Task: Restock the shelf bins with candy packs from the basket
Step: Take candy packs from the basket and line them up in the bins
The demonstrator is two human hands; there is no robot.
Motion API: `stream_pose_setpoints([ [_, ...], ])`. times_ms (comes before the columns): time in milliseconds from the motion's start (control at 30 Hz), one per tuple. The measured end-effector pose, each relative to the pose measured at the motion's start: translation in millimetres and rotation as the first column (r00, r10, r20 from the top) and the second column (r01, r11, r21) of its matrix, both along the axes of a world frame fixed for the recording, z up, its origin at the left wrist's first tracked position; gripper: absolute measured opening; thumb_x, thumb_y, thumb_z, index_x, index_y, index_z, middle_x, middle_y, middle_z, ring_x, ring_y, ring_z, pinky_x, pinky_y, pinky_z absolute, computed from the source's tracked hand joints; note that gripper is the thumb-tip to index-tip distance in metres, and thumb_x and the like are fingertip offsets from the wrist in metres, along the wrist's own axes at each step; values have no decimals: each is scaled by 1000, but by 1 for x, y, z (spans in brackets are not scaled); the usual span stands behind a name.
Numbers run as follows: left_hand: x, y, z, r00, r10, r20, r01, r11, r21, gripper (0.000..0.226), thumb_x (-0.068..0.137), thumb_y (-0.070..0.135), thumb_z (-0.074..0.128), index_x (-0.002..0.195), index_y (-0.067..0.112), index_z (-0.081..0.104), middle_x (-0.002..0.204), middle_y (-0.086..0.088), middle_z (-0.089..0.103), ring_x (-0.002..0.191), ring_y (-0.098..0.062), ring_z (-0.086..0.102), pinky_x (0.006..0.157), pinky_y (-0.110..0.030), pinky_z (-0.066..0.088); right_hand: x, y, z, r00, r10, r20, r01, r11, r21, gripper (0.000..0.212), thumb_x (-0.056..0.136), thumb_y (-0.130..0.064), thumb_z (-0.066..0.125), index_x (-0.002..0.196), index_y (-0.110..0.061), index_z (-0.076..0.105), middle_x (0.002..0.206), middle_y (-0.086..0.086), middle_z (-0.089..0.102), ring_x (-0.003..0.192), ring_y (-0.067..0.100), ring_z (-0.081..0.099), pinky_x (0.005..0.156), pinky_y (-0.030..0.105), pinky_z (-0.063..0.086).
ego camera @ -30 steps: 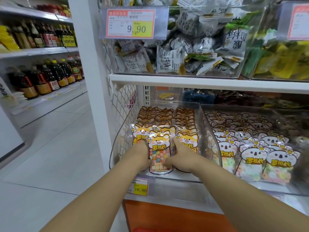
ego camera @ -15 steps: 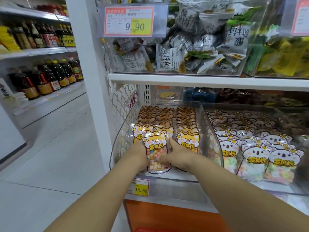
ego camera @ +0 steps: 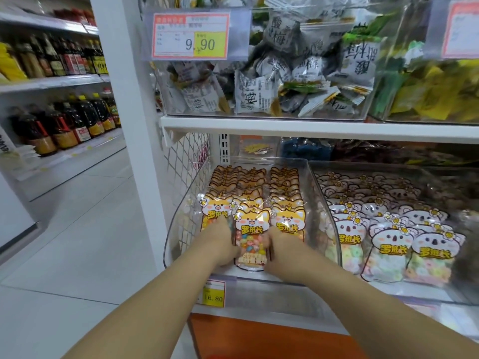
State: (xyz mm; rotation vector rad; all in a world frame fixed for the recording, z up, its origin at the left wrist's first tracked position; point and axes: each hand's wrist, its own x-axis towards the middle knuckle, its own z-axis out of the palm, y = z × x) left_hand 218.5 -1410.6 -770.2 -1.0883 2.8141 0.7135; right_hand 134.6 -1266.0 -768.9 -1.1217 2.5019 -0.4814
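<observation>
Two-handed hold on candy pack point(ego camera: 250, 239), front edge of clear bin point(ego camera: 178, 216).
The left hand point(ego camera: 220, 242) and right hand point(ego camera: 281, 244) grip the pack's side edges, fingers curled close together, tips partly hidden. Pack upright at mid front edge, touching rows of fox packs point(ego camera: 283, 187) behind. The koala packs point(ego camera: 388, 242) fill the bin just beside, right.

Left hand point(ego camera: 220, 245), right hand point(ego camera: 283, 247) grip fox candy pack point(ego camera: 250, 238) in bin point(ego camera: 179, 230).

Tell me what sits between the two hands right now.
Head view: one fox candy pack, front of the middle row, left hand and right hand holding its sides.
</observation>
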Motion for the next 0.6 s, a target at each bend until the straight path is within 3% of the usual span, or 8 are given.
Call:
stream_pose_setpoints([
  [100, 0, 1, -2, 1000, -6, 22, 6, 1000, 2, 58, 87, 35, 75, 127, 11, 41, 120, -10, 64, 109, -30, 65, 81, -35, 51, -1, -8, 0, 993, 119, 25, -121, 986, 112, 38, 86, -5, 58, 105, -30, 37, 112, 5, 56, 101, 26, 56, 77, 33, 48],
  [233, -8, 2, 0, 999, -24, 29, 27, 991, -131, 55, 89, 28, 73, 130, 11, 40, 125, -10, 60, 114, -29, 61, 89, -37, 51, -5, -16, -3, 995, 101, 8, -102, 990, 102, 44, 86, 1, 58, 117, -26, 43, 144, 14, 40, 118, 30, 50, 73, 29, 37],
  [367, -9, 3, 6, 998, -25, 54, 37, 969, -246, 49, 90, 33, 70, 126, 12, 43, 118, -8, 62, 108, -29, 63, 75, -34, 46, -2, -12, -1, 991, 120, -57, -116, 990, 75, 37, 86, 3, 53, 111, -21, 43, 123, 9, 47, 101, 24, 47, 65, 30, 37],
  [467, -1, 0, 9, 999, -44, 25, 49, 957, -286, 44, 87, 41, 72, 115, 13, 53, 109, -5, 64, 102, -27, 64, 73, -32, 49, -2, -7, 4, 985, 142, -98, -126, 980, 155, 21, 88, 0, 50, 101, -16, 46, 122, 11, 56, 114, 27, 53, 79, 34, 48],
  [533, 2, 0, 9, 998, -48, 32, 54, 967, -247, 37, 85, 45, 73, 101, 14, 60, 97, -3, 65, 94, -24, 66, 76, -33, 54, -3, -5, 8, 990, 116, -79, -99, 975, 197, 19, 89, -4, 52, 105, -10, 58, 120, 11, 60, 110, 28, 58, 88, 37, 53],
  [600, 3, 2, 8, 998, -45, 39, 51, 983, -176, 33, 86, 44, 74, 88, 17, 56, 86, 0, 63, 92, -23, 67, 76, -31, 53, -1, -5, 13, 992, 114, -47, -101, 969, 227, 23, 91, -10, 56, 112, -7, 62, 121, 10, 61, 110, 27, 59, 93, 39, 53],
])
